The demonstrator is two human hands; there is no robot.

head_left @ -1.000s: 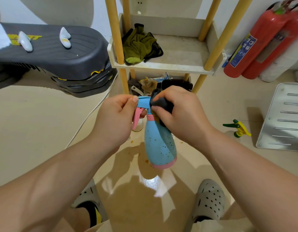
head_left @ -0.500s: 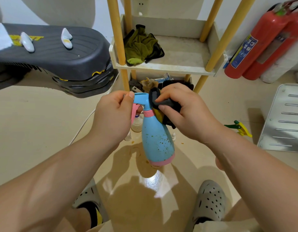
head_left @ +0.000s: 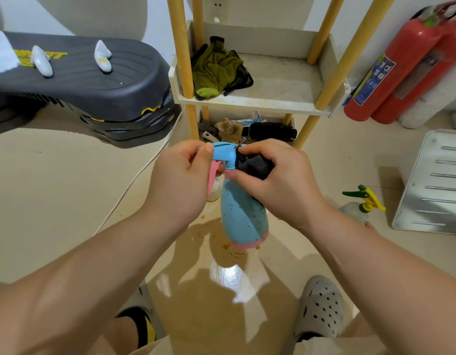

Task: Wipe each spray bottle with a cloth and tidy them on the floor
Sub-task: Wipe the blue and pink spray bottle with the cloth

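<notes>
A blue spray bottle (head_left: 243, 216) with a pink base and pink trigger hangs above the floor at centre. My left hand (head_left: 182, 180) pinches its blue nozzle head. My right hand (head_left: 280, 179) grips a dark cloth (head_left: 252, 165) and presses it against the bottle's neck. A clear spray bottle with a green and yellow head (head_left: 361, 202) stands on the floor at right. Another small clear bottle (head_left: 213, 190) shows partly behind my left hand.
A wooden-post shelf unit (head_left: 252, 102) stands ahead with an olive rag (head_left: 216, 69) on it and clutter below. Dark machine (head_left: 80, 83) at left, white cable (head_left: 134, 179) on the floor, red fire extinguishers (head_left: 401, 65) and a metal rack (head_left: 434, 183) at right. My sandalled feet (head_left: 320, 307) below.
The cloth in my right hand has shifted up along the bottle's neck toward the nozzle head. The bottle has swung slightly, its base now tilted a little to the right.
</notes>
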